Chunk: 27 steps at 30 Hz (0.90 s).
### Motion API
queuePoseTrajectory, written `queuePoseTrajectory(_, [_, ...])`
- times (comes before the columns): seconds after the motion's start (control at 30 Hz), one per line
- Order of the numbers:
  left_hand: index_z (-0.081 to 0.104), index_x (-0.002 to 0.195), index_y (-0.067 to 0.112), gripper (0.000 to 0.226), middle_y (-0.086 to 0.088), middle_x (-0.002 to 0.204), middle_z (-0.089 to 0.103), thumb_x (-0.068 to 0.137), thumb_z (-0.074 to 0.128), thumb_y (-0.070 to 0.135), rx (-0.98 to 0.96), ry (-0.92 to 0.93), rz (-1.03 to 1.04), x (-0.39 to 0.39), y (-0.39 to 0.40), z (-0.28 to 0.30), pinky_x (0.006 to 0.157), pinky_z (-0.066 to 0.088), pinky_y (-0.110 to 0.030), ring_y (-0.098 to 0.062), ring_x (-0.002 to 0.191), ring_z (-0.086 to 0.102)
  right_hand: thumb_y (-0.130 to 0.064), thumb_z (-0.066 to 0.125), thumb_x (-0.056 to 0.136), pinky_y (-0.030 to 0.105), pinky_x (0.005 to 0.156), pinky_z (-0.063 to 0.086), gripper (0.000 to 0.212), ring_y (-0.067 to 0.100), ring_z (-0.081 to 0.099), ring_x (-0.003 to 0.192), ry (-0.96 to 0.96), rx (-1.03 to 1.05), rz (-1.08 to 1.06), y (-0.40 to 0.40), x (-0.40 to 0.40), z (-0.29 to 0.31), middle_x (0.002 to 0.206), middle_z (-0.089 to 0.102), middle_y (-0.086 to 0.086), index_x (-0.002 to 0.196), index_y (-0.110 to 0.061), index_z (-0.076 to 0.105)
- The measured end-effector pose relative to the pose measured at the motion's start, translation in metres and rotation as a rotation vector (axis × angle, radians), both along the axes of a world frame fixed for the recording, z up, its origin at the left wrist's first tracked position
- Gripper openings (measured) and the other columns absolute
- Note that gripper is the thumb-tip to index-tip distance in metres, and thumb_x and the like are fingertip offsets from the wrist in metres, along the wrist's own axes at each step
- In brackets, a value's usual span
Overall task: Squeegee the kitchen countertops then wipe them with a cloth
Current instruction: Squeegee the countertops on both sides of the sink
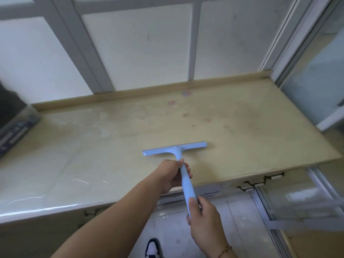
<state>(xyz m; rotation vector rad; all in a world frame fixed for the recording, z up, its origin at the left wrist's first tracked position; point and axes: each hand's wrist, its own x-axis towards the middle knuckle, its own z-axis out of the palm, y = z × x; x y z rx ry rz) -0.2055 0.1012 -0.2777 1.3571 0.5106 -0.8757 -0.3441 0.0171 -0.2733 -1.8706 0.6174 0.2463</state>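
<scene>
The beige countertop (242, 127) fills the middle of my view, glossy under what looks like a clear film, with faint pink and blue stains toward one o'clock and pale smears toward ten o'clock. A dark box (13, 125) sits at its nine o'clock end. On the counter near its front edge, dead centre, is the light blue squeegee (175, 148), a T-shaped tool with a straight blade bar and a long slim handle running back toward me at five o'clock. I judge it light and rigid, smooth plastic that could slip in a damp palm, with only the blade edge soft enough to flex against the surface. The handle is the place to hold it, and I have it in two spots: my left hand (172, 175) is wrapped around the upper handle just behind the neck, and my right hand (202, 215) is clenched around the butt end out past the counter edge, over the tiled floor. The blade appears to rest flat on the counter, though whether it presses I cannot tell.
</scene>
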Motion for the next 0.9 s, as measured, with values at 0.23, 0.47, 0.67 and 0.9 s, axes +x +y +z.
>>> queuePoseTrajectory(0.23, [0.054,0.086,0.004,0.026,-0.011,0.068,0.061,0.102,0.038,0.017,-0.007,0.095,-0.082,-0.015,0.024,-0.018,0.047,0.053,-0.028,-0.021,0.051,0.064,-0.026,0.057,0.094,0.025,0.054,0.043,0.035,0.011,0.056,0.049,-0.012,-0.195,-0.071,0.030,-0.027,-0.022,0.047,0.059,0.000,0.062,-0.035,0.062])
queuePoseTrajectory(0.47, [0.055,0.092,0.003,0.017,-0.012,0.070,0.063,0.095,0.040,0.009,-0.068,0.099,-0.194,-0.039,0.042,-0.010,0.054,0.056,-0.029,-0.022,0.058,0.066,-0.048,0.049,0.081,0.008,0.048,0.040,0.026,0.000,0.058,0.053,-0.147,-0.187,-0.188,0.063,-0.056,-0.003,0.059,0.066,-0.005,0.070,-0.038,0.069])
queuePoseTrajectory(0.67, [0.055,0.092,0.006,0.021,-0.007,0.067,0.062,0.100,0.040,0.017,-0.093,-0.031,-0.183,-0.012,0.082,0.013,0.049,0.049,-0.023,-0.022,0.059,0.063,-0.022,0.055,0.094,0.018,0.049,0.045,0.016,0.011,0.062,0.047,0.079,-0.003,-0.052,0.090,-0.023,0.026,0.054,0.067,0.005,0.085,-0.027,0.067])
queuePoseTrajectory(0.9, [0.058,0.095,0.005,0.024,-0.005,0.068,0.061,0.102,0.041,0.021,0.016,-0.019,-0.059,0.011,0.163,0.003,0.052,0.051,-0.024,-0.022,0.061,0.063,-0.032,0.047,0.099,0.019,0.047,0.039,0.020,0.005,0.052,0.043,0.098,0.137,0.132,0.149,0.012,0.011,0.059,0.065,0.004,0.095,-0.018,0.060])
